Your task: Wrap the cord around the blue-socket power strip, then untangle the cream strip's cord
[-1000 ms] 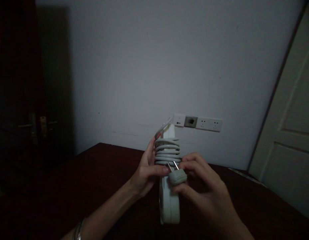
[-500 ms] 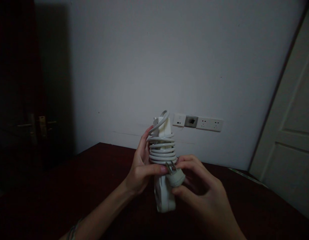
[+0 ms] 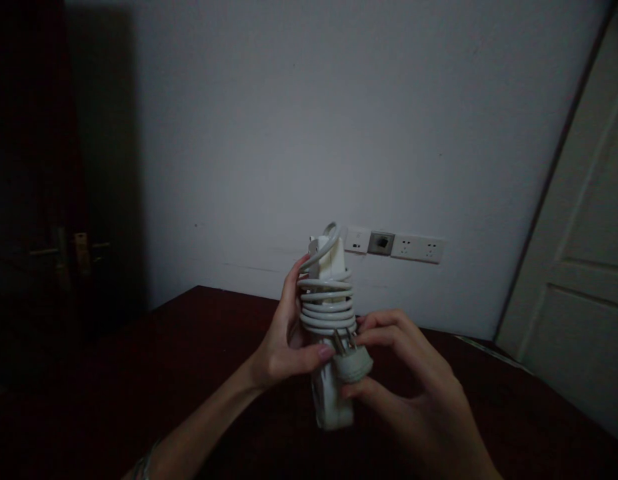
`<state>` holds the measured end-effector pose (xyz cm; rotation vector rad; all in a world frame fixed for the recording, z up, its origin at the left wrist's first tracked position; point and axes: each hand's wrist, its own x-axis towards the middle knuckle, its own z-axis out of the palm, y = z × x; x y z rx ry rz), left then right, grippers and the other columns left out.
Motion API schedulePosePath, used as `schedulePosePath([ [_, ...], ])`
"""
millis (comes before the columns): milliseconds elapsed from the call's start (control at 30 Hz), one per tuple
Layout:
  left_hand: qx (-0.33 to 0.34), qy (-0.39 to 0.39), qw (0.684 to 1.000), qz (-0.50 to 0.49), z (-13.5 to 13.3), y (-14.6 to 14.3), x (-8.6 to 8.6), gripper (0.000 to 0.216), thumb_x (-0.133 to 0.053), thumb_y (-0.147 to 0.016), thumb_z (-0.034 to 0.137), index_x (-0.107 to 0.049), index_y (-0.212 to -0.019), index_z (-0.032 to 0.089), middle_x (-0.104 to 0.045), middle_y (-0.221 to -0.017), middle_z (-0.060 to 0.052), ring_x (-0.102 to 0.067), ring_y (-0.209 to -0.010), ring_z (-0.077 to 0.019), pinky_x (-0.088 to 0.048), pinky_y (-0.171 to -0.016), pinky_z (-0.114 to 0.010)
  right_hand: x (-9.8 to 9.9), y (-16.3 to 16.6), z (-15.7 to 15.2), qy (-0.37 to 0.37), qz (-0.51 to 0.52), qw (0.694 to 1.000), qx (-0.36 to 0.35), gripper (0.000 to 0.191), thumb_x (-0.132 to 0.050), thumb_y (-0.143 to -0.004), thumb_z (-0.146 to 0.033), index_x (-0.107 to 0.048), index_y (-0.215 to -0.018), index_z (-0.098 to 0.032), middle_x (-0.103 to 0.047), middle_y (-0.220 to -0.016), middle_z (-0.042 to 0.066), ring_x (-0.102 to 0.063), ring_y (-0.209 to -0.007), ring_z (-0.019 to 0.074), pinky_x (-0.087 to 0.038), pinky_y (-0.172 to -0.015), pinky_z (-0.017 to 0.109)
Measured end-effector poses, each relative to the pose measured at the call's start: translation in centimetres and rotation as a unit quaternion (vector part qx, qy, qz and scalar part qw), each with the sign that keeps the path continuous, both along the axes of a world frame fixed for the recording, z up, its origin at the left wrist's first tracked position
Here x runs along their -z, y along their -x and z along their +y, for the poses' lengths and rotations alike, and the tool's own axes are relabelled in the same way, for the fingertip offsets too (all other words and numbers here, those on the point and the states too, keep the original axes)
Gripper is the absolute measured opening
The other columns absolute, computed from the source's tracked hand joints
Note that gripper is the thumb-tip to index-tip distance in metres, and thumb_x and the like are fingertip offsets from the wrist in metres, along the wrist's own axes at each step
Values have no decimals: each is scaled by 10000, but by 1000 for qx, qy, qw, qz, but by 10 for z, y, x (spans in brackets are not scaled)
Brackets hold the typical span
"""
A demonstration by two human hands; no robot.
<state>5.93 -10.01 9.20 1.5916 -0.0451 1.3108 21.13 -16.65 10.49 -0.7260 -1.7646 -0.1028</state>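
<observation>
A white power strip (image 3: 335, 407) is held upright above the table, its grey-white cord (image 3: 327, 308) wound in several loops round its middle. One loop of cord arches over the top end. My left hand (image 3: 283, 347) is closed round the strip from the left, thumb across the front below the coils. My right hand (image 3: 411, 367) pinches the plug (image 3: 355, 364) at the cord's end between thumb and fingers. The plug's metal prongs point up, just below the lowest coils, close to my left thumb.
Behind the dark red table (image 3: 229, 327) rises a pale wall with a row of wall sockets (image 3: 416, 248) and a grey switch plate (image 3: 381, 243). A dark door with a handle (image 3: 82, 252) is at the left, a pale panelled door (image 3: 579, 280) at the right.
The plug has shifted slightly down and turned more upright in my right hand. My left thumb has slid a little lower. The strip stays in my left hand.
</observation>
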Motion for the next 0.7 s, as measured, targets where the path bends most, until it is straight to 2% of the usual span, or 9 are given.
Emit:
schedulePosePath([
  [200,9,-17,999,31,6,6,-2,1309,-859,-461,334,6,-1444,307,-286,-1427,-166,-436,-1200,-356,-388,-975,-476,6,1,2,-39,-27,999,14,194,-704,-716,-270,-552,-817,-204,-548,-861,41,-568,-798,177,-493,-640,288],
  [400,21,20,998,59,11,0,1,1410,-900,-314,340,-65,-1449,264,-383,-1361,-184,-416,-1210,-363,-309,-1021,-508,5,-2,-2,-86,-73,993,34,272,-764,-646,-313,-542,-763,-206,-542,-784,32,-559,-743,186,-476,-591,300],
  [600,52,39,997,39,6,-6,10,1438,-886,-292,428,-53,-1451,248,-428,-1319,-180,-418,-1210,-368,-260,-1040,-521,7,-2,-4,-87,-59,994,28,357,-802,-577,-359,-519,-736,-208,-509,-784,22,-530,-717,175,-441,-551,281],
  [700,53,37,998,18,4,-10,11,1437,-887,-299,417,-50,-1451,221,-415,-1327,-188,-430,-1195,-366,-271,-1038,-510,6,-4,-2,-69,-57,996,26,477,-831,-514,-383,-479,-790,-216,-504,-827,20,-528,-725,171,-451,-555,280],
])
